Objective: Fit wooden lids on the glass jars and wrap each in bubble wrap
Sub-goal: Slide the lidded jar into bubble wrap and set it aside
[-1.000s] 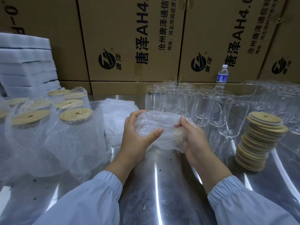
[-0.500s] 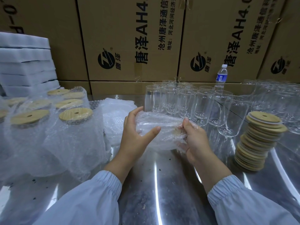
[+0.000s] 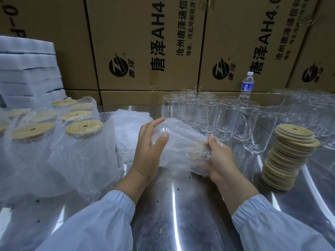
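Head view; legend in two voices.

A: Where is the jar?
B: From my console I see the wrapped jar (image 3: pixel 181 142) lying on its side between both hands, low over the steel table (image 3: pixel 181 211); I cannot tell whether it touches the surface; wood colour shows through the wrap at its right end.

A: And the grips?
B: The left hand (image 3: pixel 146 153) cups the base end, thumb in front, fingers curved behind; the right hand (image 3: pixel 220 160) clasps the lid end, fingers curled round it.

A: Surroundings?
B: Finished jars (image 3: pixel 81 142), wrapped and lidded, stand at left; a pile of bubble wrap sheets (image 3: pixel 126 127) lies just beside them; bare glass jars (image 3: pixel 223 120) stand behind the hands; a stack of wooden lids (image 3: pixel 290 156) stands at right.
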